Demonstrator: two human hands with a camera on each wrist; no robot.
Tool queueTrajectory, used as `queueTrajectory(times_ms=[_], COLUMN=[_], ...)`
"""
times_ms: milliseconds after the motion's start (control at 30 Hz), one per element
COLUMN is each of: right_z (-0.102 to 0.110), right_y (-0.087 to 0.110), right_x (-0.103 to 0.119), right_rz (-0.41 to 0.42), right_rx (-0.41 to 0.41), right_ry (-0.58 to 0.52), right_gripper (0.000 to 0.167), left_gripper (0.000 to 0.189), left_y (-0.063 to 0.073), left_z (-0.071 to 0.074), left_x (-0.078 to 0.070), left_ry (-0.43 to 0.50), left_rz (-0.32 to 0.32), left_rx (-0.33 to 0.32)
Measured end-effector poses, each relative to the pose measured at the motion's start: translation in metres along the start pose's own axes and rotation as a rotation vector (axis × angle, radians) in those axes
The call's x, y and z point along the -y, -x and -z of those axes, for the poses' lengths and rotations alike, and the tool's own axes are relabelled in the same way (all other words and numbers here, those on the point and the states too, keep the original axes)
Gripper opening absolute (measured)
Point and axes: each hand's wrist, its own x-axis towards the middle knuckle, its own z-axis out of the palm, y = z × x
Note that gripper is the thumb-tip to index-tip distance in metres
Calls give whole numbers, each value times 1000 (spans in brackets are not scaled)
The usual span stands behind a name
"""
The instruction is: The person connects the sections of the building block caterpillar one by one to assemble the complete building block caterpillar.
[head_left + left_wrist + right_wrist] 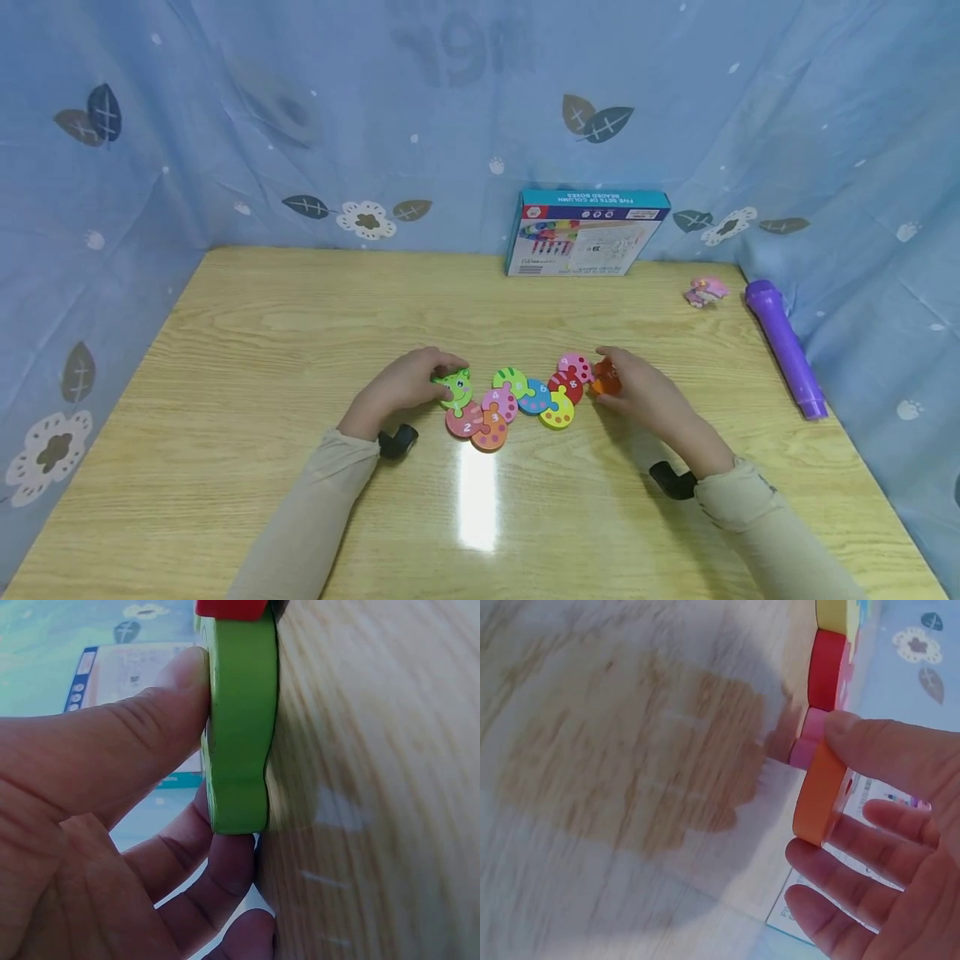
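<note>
A wooden number caterpillar puzzle lies in a zigzag on the table, its pieces linked. At its left end my left hand [405, 379] pinches the green face piece [457, 388] between thumb and fingers; that piece's green edge [244, 720] shows upright beside the tabletop in the left wrist view. My right hand [651, 398] pinches the orange piece numbered 10 [604, 380] at the right end. The orange piece [821, 791] looks tilted against the pink piece numbered 9 [574, 366]. Between them run red, orange, pink, green, blue and yellow pieces, such as the blue one [535, 397].
A bead-toy box [577, 242] stands at the back against the blue curtain [450, 125]. To the right are a small pink toy [706, 292] and a purple flashlight-shaped stick [786, 348] along the edge. Glare lies on the wooden table [262, 333] in front.
</note>
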Motion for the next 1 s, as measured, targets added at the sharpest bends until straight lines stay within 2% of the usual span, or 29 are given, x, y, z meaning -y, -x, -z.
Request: queueTrajectory(times_ms=[267,533,767,1000], right_z=[-5,-5,-10,-6], right_y=[-2,-5,-7,-6], right_x=[3,8,8,7], right_rz=[-21,-24,-73,-43], right_rx=[-28,-15,13,-1], right_ry=[23,41,54,78], right_gripper=[51,46,48,54], left_gripper=[46,46,45,46], left_y=[-1,-1,0,1], left_z=[-2,-2,-2,-3], left_x=[1,1,0,4], left_ry=[-24,-1,7,-8], left_rz=[2,14,5,12], left_rx=[-8,-11,-7,-3])
